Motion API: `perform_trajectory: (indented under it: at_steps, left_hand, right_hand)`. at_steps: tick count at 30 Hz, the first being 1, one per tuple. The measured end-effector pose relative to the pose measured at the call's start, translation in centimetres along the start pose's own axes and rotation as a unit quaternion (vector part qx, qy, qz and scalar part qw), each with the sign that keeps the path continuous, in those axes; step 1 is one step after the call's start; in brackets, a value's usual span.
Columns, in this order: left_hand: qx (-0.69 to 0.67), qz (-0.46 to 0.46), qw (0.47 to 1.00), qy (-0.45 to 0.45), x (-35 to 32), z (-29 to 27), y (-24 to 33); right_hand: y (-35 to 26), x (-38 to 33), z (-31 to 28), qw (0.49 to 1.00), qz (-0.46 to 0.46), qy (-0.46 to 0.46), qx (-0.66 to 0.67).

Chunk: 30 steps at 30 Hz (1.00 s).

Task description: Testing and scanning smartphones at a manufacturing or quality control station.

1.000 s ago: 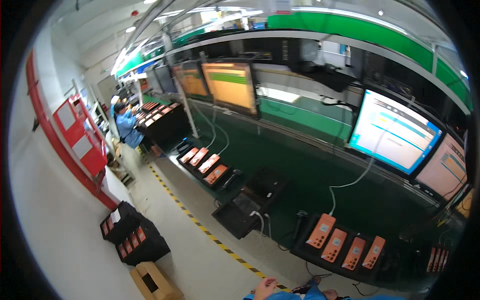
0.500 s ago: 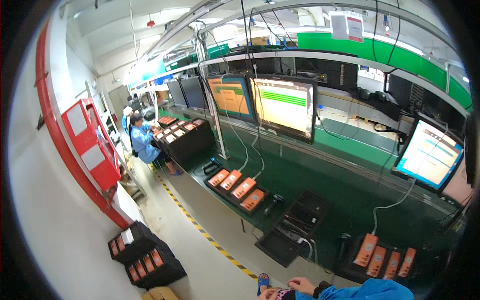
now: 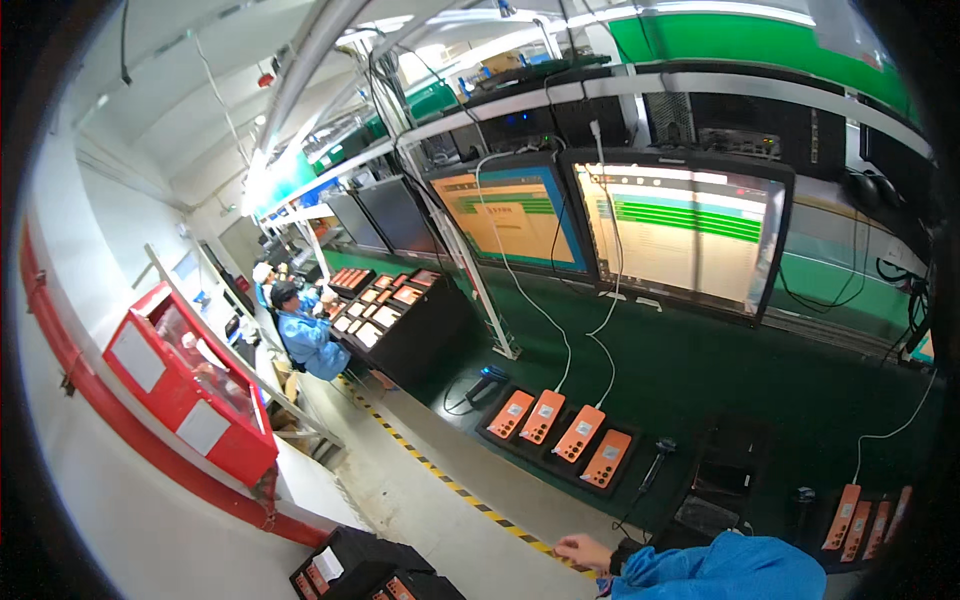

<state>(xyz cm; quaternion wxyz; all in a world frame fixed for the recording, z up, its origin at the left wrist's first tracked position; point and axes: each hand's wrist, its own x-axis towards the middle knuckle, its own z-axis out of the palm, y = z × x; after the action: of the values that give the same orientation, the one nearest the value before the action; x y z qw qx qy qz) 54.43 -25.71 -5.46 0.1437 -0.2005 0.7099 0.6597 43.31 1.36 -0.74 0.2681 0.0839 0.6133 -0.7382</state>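
Observation:
My right hand (image 3: 584, 551) is at the bottom edge, in a dark cuff and blue sleeve, reaching left over the floor. Its fingers are curled together, and whatever they may hold is too small to make out. My left hand is out of the picture. Beyond, on the green bench (image 3: 660, 350), a black tray (image 3: 545, 458) bears several orange phones (image 3: 578, 434), backs up, some joined to white cables. A handheld scanner (image 3: 657, 462) lies beside that tray. More orange phones (image 3: 858, 520) stand in a tray at the right, one of them cabled.
Two lit monitors (image 3: 680, 235) stand behind the bench. Black trays (image 3: 375, 565) holding phones are stacked on the floor by the wall, below a red cabinet (image 3: 190, 385). Farther off, a person (image 3: 308, 335) in blue sits beside stacked trays (image 3: 420, 330). Striped tape (image 3: 440, 480) marks the floor.
The view has swung, bringing the monitors and phone tray closer and further right. My left hand has left the picture. My right hand now shows slightly higher and further left.

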Motion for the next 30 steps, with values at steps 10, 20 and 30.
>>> perform_trajectory:
  at_steps: [10,20,30]
  left_hand:
    - [0.052,-0.056,0.960,-0.269,23.6,4.4,7.1]
    - [0.127,0.055,0.915,-0.379,40.0,14.0,23.1]
    - [0.349,0.393,0.817,-0.236,48.0,29.7,28.2]
  right_hand:
    - [-4.0,10.8,-4.9,0.978,-0.017,0.194,0.070]
    - [-5.5,13.4,-9.0,0.845,0.035,0.518,0.128]
    - [-11.3,21.1,-18.1,0.662,0.080,0.646,-0.372]
